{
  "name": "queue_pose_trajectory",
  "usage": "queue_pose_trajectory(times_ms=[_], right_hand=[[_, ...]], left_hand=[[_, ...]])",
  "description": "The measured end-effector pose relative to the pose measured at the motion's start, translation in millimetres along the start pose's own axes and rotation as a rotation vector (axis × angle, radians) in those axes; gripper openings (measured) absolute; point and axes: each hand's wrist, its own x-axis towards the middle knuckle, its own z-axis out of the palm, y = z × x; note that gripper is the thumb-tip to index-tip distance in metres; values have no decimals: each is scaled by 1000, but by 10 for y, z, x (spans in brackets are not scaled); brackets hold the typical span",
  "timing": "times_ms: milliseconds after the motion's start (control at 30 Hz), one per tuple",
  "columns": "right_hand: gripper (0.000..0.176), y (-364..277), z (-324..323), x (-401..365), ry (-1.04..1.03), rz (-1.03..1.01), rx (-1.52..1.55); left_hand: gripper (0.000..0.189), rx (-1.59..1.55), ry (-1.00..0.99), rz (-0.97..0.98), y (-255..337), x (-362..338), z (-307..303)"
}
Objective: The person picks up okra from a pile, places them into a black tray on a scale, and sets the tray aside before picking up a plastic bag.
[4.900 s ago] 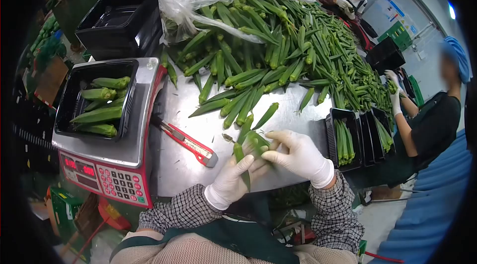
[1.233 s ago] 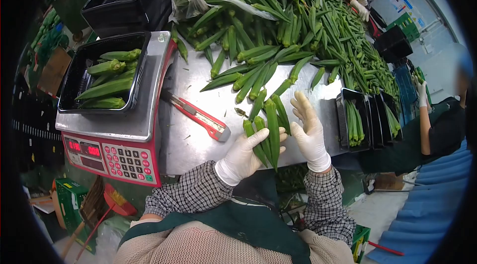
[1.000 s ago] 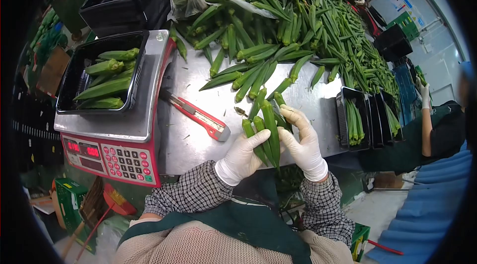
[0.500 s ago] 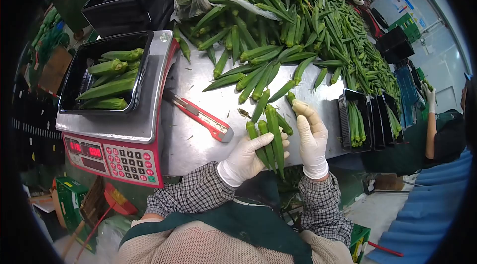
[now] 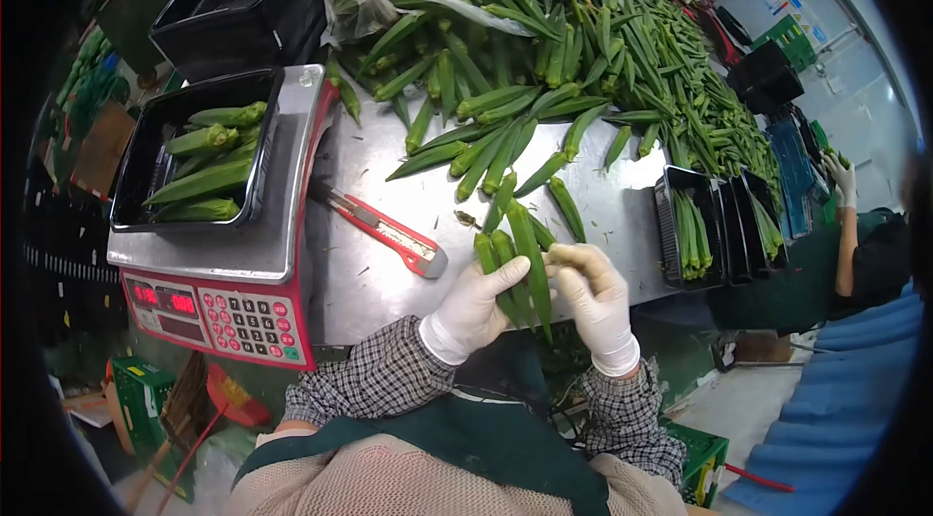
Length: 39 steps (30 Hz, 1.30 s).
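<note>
My gloved left hand [image 5: 469, 307] is closed round several green okra pods [image 5: 526, 249], their stem ends pointing away from me. My gloved right hand [image 5: 595, 302] is just right of this bunch, fingers bent and thumb apart, its fingertips close to or touching the held pods. Whether it pinches one is hard to see. A loose okra pod [image 5: 567, 209] lies on the metal table beyond my right fingers. Left of my left hand rests a red utility knife [image 5: 384, 232].
A scale [image 5: 214, 249] at left carries a black tray [image 5: 124, 181] of okra. Stacked black trays [image 5: 233, 6] stand behind it. A large okra heap [image 5: 583, 40] covers the back. Filled trays [image 5: 719, 224] stand at right. Two other people work at the far right side.
My right hand has let go of a loose okra pod, which stays on the table, and has come back toward the bunch. My left hand still holds its pods. The view has shifted slightly.
</note>
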Motion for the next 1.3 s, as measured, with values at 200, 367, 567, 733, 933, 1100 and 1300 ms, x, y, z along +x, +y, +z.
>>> queue_pose_trajectory(times_ms=[200,367,567,733,933,1100,1300], right_hand=[[20,-102,-263,-121,-145,-115,-389],[22,-215,-1028,-335,-215,105,-621],[23,192,-1038,502,178,-202,-830],[24,298,-1082,1505,326,-138,-1243],[47,411,-1370,2326,310,454,-1467],[72,432,-1421,2239,336,401,-1358],[51,-18,-1563,1405,335,75,-923]], left_hand=[[36,124,-6,-50,-8,-35,58],[31,67,72,-36,-47,-21,17],[32,70,104,-50,-36,-26,18],[35,63,112,-60,-20,-19,30],[37,67,102,-67,-55,16,12],[38,78,88,-67,-60,17,-6],[38,107,81,-75,-64,10,-6]])
